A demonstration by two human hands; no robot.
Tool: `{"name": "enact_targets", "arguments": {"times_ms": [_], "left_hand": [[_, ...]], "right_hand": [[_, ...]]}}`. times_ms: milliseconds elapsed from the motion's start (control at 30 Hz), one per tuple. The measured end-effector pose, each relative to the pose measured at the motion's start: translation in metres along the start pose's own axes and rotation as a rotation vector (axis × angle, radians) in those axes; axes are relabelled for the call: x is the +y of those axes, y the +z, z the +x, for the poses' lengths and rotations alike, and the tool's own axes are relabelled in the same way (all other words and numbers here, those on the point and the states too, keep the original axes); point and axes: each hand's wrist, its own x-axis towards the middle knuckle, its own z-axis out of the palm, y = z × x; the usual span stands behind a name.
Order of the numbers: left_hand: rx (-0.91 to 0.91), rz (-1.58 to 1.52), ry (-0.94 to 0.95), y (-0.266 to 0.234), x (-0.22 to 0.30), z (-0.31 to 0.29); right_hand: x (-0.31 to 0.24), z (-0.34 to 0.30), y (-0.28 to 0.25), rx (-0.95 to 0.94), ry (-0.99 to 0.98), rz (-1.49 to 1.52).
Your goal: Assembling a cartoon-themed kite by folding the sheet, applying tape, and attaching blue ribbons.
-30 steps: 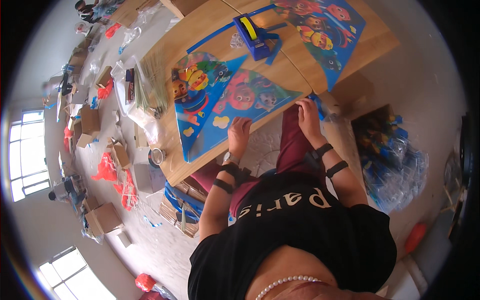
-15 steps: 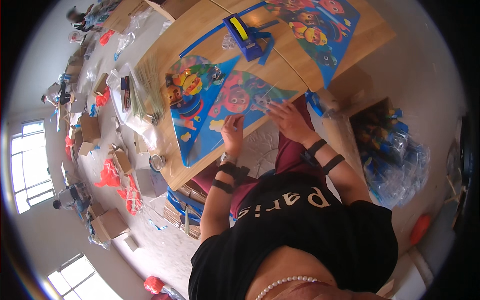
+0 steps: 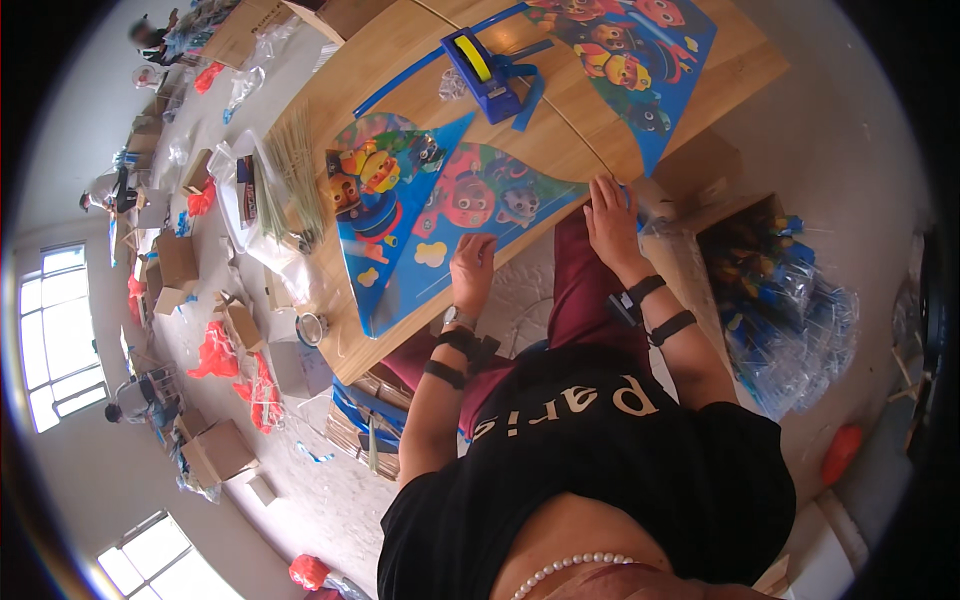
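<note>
My left hand [image 3: 472, 270] rests at the near edge of a blue plastic sheet [image 3: 430, 290] printed with cartoon characters. Its fingers are curled together, and whatever they might hold is hidden. At the table's near edge, by the sheet's right corner, lies my right hand [image 3: 612, 222] with fingers stretched out. A bit of blue material [image 3: 628, 197] shows beside those fingers. Another printed sheet [image 3: 375, 200] partly overlaps the first on its left. Further off stands a blue tape dispenser [image 3: 482, 75] with a yellow roll. A third printed sheet [image 3: 640, 75] lies at the far right.
A bundle of thin sticks [image 3: 290, 170] and a white plastic bag [image 3: 285, 265] sit at the table's left side. A roll of clear tape [image 3: 311, 328] is at the left corner. To the right is a box of plastic-wrapped goods [image 3: 790, 330]. Cardboard boxes [image 3: 218, 450] litter the floor.
My right hand has moved right, off the sheet's middle to the table edge by its right corner. My left hand has shifted slightly nearer to me, fingers still curled.
</note>
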Motion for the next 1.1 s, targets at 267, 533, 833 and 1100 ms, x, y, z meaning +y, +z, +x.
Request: {"name": "enact_targets", "arguments": {"times_ms": [267, 533, 833, 1100], "left_hand": [[-0.021, 0.020, -0.005, -0.001, -0.003, -0.001], [-0.029, 0.045, 0.016, -0.001, -0.007, -0.002], [-0.034, 0.074, 0.040, -0.001, -0.010, 0.001], [-0.073, 0.115, -0.004, -0.006, -0.002, 0.002]], "right_hand": [[-0.004, 0.001, -0.004, 0.030, -0.120, 0.117], [-0.008, 0.006, -0.006, 0.004, -0.195, 0.116], [-0.003, 0.005, 0.000, -0.012, -0.195, 0.063], [-0.002, 0.002, 0.001, -0.033, -0.207, 0.026]]}}
